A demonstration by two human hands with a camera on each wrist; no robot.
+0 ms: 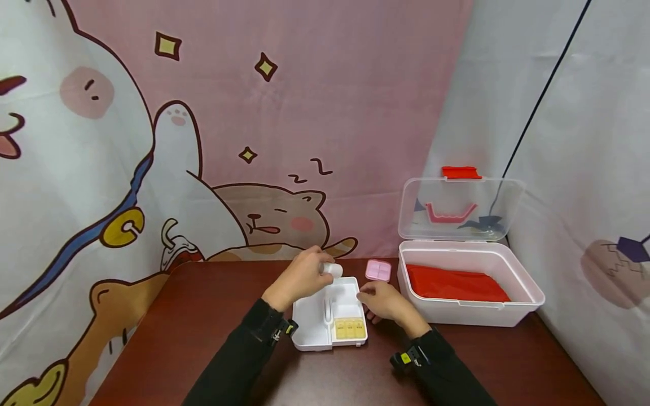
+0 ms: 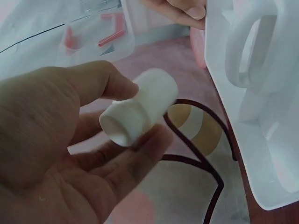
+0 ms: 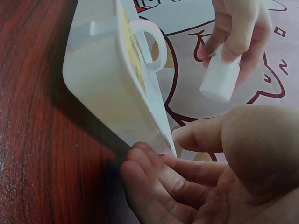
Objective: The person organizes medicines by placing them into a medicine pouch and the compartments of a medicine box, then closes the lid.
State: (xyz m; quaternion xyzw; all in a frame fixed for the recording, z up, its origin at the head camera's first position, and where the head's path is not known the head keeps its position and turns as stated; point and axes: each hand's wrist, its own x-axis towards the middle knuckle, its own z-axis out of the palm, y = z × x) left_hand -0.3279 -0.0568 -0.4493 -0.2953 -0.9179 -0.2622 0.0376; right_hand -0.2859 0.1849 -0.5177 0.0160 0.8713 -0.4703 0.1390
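Observation:
My left hand [image 1: 301,276] pinches a small white bottle [image 2: 149,100] between thumb and fingers, tilted above the far side of a white compartment box [image 1: 308,330]. That box lies open on the table, with an upright loop handle [image 2: 236,51] along its middle. A yellow three-part pill case [image 1: 350,329] sits in its near right compartment. At the box's right wall, my right hand [image 1: 385,301] holds the rim, thumb at the edge and fingers against the outside. The bottle's label, if any, cannot be seen.
A pink four-part pill case [image 1: 378,270] lies behind my right hand. To the right stands a pale pink storage bin [image 1: 472,313] with a red packet [image 1: 454,283] inside and its clear lid [image 1: 462,194] raised. A printed curtain hangs along the back edge of the brown table [image 1: 172,338].

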